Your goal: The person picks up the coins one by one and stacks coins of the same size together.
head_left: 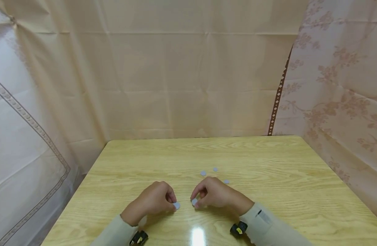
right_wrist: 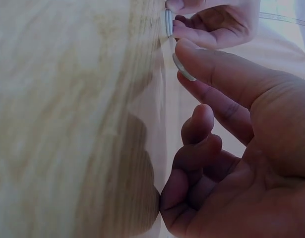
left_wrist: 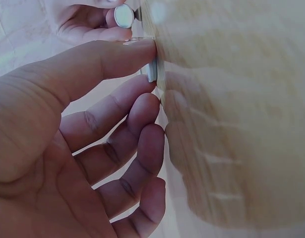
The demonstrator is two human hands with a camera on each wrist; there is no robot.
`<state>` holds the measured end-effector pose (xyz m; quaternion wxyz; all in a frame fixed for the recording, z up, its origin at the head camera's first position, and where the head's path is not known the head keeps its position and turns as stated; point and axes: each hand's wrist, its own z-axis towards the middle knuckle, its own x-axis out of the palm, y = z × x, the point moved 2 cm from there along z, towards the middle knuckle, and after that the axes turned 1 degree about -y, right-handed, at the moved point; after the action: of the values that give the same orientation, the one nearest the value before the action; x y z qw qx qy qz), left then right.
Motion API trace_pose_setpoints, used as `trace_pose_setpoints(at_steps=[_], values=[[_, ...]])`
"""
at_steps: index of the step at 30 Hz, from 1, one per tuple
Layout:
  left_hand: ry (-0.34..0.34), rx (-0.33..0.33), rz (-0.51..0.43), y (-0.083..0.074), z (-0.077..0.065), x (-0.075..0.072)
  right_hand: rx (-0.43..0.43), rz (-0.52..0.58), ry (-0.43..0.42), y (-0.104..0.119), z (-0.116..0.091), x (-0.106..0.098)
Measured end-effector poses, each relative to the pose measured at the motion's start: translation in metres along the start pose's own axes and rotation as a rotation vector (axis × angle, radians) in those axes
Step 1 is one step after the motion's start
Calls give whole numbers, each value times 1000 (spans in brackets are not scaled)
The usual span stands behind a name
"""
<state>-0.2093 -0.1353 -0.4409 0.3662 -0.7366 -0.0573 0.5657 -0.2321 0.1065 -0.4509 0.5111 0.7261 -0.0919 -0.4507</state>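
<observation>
Small round pale-grey discs sit one in each of my hands: the left hand pinches one disc between thumb and forefinger at the light wooden tabletop, and the right hand pinches another just beside it. They look thin, stiff, light and smooth, so I judge them slippery; the rim is the place to grip. Three more loose discs lie just beyond my right hand.
</observation>
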Motion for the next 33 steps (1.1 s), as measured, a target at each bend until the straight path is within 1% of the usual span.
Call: trace_pose_setpoints(at_steps=[6,12,21,33], values=[[3,-3,-9,0,-1,0,23,6,5,2,-1,4],[9,-7,-13,0,-1,0,22,15,15,3,-1,6],[9,-8,-12,0,0,0,8,-15,18,3,-1,7],[6,-4,-16,1,0,1,22,-42,14,3,-1,7]])
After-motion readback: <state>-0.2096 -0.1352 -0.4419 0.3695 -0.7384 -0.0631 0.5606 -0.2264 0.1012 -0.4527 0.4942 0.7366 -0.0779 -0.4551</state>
